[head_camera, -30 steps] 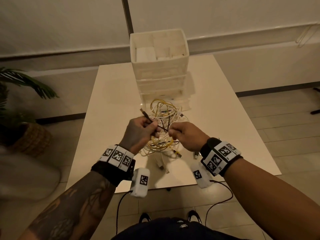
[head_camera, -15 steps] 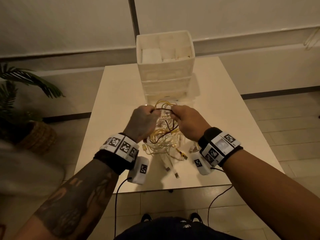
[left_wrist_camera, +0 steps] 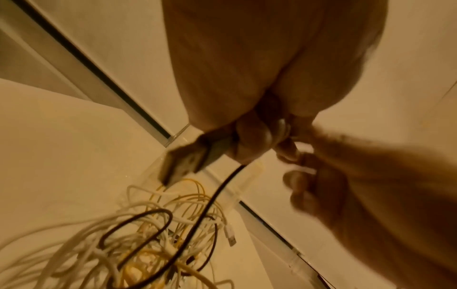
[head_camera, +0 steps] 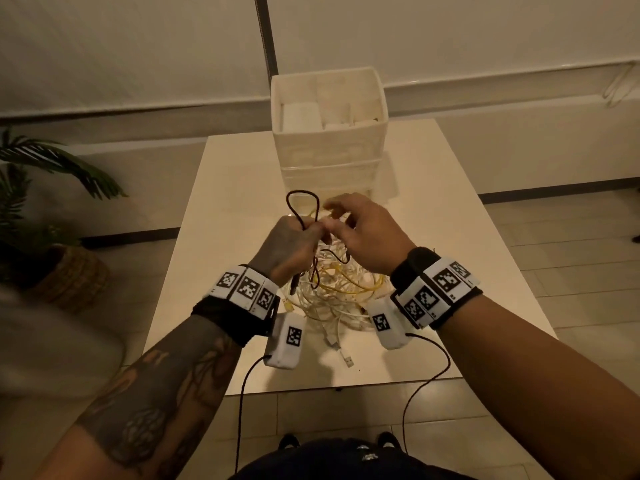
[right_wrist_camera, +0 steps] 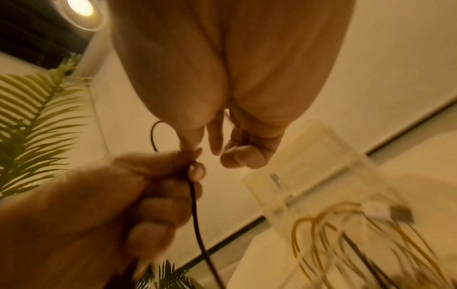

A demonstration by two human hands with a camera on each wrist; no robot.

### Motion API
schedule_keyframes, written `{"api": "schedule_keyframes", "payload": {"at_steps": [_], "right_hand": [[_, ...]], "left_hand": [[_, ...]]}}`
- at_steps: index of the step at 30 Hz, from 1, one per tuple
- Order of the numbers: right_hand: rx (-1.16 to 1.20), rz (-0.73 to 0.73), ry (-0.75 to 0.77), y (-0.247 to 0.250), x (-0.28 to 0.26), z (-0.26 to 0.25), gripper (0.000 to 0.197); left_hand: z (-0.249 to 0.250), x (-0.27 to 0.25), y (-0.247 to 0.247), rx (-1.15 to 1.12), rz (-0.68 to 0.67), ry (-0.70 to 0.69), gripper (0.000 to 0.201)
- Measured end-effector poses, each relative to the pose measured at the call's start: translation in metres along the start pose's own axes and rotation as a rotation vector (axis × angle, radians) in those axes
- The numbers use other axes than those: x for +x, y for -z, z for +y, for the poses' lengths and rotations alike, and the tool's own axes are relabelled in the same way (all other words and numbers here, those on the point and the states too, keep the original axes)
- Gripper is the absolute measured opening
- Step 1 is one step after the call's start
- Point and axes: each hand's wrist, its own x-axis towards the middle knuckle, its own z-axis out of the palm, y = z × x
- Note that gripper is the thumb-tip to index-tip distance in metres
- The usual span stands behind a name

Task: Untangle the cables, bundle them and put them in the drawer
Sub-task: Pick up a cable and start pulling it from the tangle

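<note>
Since half a second ago, both hands have lifted higher above the pile, and a loop of the black cable (head_camera: pixel 302 206) now stands up above the left hand (head_camera: pixel 289 249). Left fingers (left_wrist_camera: pixel 249 140) are curled tight around this black cable, whose USB plug (left_wrist_camera: pixel 183 164) sticks out below the fist while the cable trails down into the tangle of white and yellow cables (head_camera: pixel 341 294) on the counter (head_camera: pixel 450 237). Just beside it, the right hand (head_camera: pixel 367 233) hovers with fingers (right_wrist_camera: pixel 243 156) loosely spread, gripping nothing; its thumb touches the left hand's fingertips. Beyond the tangle stands a white drawer unit (head_camera: pixel 329 140). A potted palm (head_camera: pixel 45 216) sits on the floor at left.
</note>
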Motion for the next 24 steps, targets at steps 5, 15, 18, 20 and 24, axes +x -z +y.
{"api": "schedule_keyframes", "payload": {"at_steps": [5,15,18,20,24], "right_hand": [[-0.064,-0.341,-0.174,-0.037,-0.016,0.018,0.015],[0.079,-0.087,-0.219,-0.029,0.001,0.025,0.027],[0.058,-0.112,-0.172,-0.025,0.007,0.016,0.026],[0.121,-0.151,-0.158,-0.023,0.007,0.011,0.023],[0.118,-0.087,-0.139,-0.021,0.006,0.018,0.018]], "left_hand": [[0.013,-0.002,0.002,-0.26,-0.03,0.021,0.043],[-0.03,-0.001,0.015,0.546,0.0,-0.201,0.026],[-0.031,0.002,0.008,0.594,-0.126,-0.241,0.016],[-0.033,0.005,0.004,0.57,-0.135,-0.296,0.023],[-0.027,0.008,0.003,0.324,-0.022,-0.292,0.041]]}}
